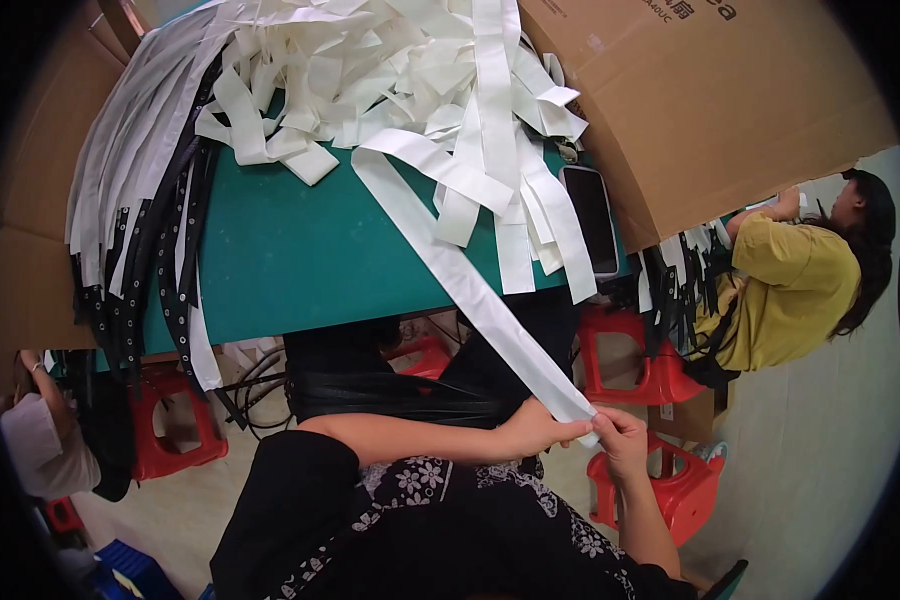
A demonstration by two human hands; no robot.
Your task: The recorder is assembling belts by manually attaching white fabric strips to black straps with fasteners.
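Left hand [538,432] and right hand [625,440]: both grips pinched closed on the near end of a white strip [482,308], above the lap. Strip runs up across green counter [300,250], folding over beside the white strip pile [370,65].

A green surface [295,245] stands over a pale, evenly lit floor [790,440]. A red plastic stool [185,460] sits below its near left corner, a second red stool [660,385] by its near right corner. A large cardboard box [720,110] flanks the right edge, brown cardboard [40,150] the left
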